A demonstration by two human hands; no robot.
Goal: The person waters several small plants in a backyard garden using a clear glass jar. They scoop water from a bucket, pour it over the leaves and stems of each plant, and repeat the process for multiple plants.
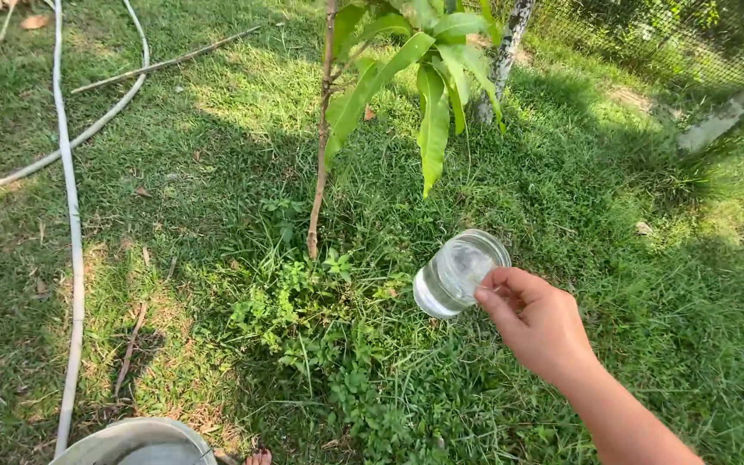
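Head camera looks down at a patch of green grass (613, 258), short in some spots and thick with little weeds near the middle. The right hand (537, 323) reaches in from the lower right and is closed around a clear round cup (458, 274). The fingers (499, 284) pinch the cup at its rim and side. The cup is see-through and smooth, and it is tipped over on its side in the air, with its open mouth turned up and away from the hand. It hangs just above the grass, to the right of a small young tree (320, 155).

The little tree has a thin, brown, stick-like stem that stands almost straight up out of the weeds. Long, shiny green leaves (430, 112) droop down from its top, right above the cup.

On the left, pale round hoses (71, 215) lie in long lines over the grass. A thin dry stick (165, 62) lies near them at the top. At the bottom edge is the curved rim of a grey round bucket (131, 435). A wire fence (691, 34) and a pale post (729, 112) stand at the top right.

The left hand cannot be seen.
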